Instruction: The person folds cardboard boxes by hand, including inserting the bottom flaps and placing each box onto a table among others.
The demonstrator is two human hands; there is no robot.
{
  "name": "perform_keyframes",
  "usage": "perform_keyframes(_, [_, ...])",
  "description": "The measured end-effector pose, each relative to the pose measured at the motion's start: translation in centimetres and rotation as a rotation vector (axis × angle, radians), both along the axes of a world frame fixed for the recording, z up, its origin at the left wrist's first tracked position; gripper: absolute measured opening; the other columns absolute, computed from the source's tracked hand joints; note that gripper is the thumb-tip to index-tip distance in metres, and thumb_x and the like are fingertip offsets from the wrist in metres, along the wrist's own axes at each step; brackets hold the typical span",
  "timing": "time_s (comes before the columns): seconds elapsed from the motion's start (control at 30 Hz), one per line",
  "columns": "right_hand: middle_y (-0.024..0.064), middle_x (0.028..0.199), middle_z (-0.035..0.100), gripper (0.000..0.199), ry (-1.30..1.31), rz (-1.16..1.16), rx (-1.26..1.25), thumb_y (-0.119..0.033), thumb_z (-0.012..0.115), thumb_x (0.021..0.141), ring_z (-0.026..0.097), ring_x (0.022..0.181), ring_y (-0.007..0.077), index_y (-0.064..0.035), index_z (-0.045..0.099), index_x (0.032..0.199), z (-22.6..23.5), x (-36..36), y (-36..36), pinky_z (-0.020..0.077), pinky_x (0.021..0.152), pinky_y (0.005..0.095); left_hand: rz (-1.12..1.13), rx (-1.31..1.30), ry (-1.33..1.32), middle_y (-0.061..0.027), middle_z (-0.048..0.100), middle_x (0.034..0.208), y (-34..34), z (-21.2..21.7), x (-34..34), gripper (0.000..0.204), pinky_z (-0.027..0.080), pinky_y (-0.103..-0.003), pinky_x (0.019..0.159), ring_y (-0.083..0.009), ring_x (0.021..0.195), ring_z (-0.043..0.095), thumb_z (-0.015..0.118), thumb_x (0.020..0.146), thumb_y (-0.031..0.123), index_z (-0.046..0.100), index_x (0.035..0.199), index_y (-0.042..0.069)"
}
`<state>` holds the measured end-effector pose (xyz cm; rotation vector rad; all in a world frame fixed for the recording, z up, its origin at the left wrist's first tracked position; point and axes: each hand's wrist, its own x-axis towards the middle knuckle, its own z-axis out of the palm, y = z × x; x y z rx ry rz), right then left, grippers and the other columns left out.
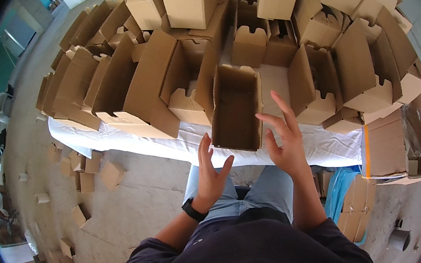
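Cardboard scraps [113, 175] on the concrete floor [130, 214].

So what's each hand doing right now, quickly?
Left hand: open, holding nothing.
Right hand: open, holding nothing; whether it touches the nearest box cannot be told.

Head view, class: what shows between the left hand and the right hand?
In the head view, the near end of the open brown box shows between the left hand and the right hand, with white cloth just below it.
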<state>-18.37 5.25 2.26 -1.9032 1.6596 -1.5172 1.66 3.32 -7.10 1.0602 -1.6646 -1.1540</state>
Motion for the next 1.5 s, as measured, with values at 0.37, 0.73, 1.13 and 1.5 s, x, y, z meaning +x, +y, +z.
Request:
perform_keyframes(0.37, [0.0191, 0.15, 0.039, 0.029, 0.248, -0.009, 0.072, 0.01, 0.062, 0.072, 0.036, 0.139, 0.0401, -0.0057, 0.062, 0.096, -0.3, 0.0, 0.6, 0.0343, 0.11, 0.0471, -0.012, -0.007, 0.078, -0.0183, 0.023, 0.149, 4.2, 1.9, -0.8, 0.07, 0.037, -0.045, 0.11, -0.0325, 0.138, 0.032, 0.067, 0.086, 0.003, 0.028, 0.144, 0.004])
perform_keyframes(0.73, [0.0156, 0.138, 0.053, 0.025, 0.303, -0.08, 0.035, 0.0, 0.071, 0.078, 0.053, 0.126, 0.0356, -0.0063, 0.064, 0.101, 0.6, 1.1, 2.4, 0.0462, 0.1, 0.0416, -0.097, -0.151, 0.057, -0.0224, 0.029, 0.152, 2.1, 2.7, -0.4, 0.065, 0.033, -0.043, 0.113, -0.0365, 0.141, 0.031, 0.066, 0.084, -0.001, 0.036, 0.141, 0.002])
perform_keyframes(1.13, [0.0117, 0.137, 0.055, 0.036, 0.476, -0.136, 0.094, 0.003, 0.063, 0.083, 0.051, 0.128, 0.0332, -0.0085, 0.066, 0.117, 1.0, -0.1, 2.3, 0.0388, 0.107, 0.0492, -0.102, -0.051, 0.098, -0.02, 0.025, 0.155, 1.9, 2.7, 0.3, 0.065, 0.032, -0.043, 0.113, -0.0347, 0.143, 0.029, 0.064, 0.086, -0.002, 0.033, 0.143, 0.003])
perform_keyframes(1.5, [0.0039, 0.102, 0.068, 0.017, 0.517, -0.177, 0.099, -0.008, 0.074, 0.077, 0.062, 0.107, 0.0228, -0.0102, 0.067, 0.092, 1.4, 0.7, 3.0, 0.0342, 0.103, 0.0473, -0.11, -0.018, 0.191, -0.018, 0.026, 0.155, 1.9, 2.8, 0.6, 0.069, 0.033, -0.044, 0.113, -0.0326, 0.143, 0.03, 0.064, 0.086, -0.003, 0.031, 0.146, 0.003])
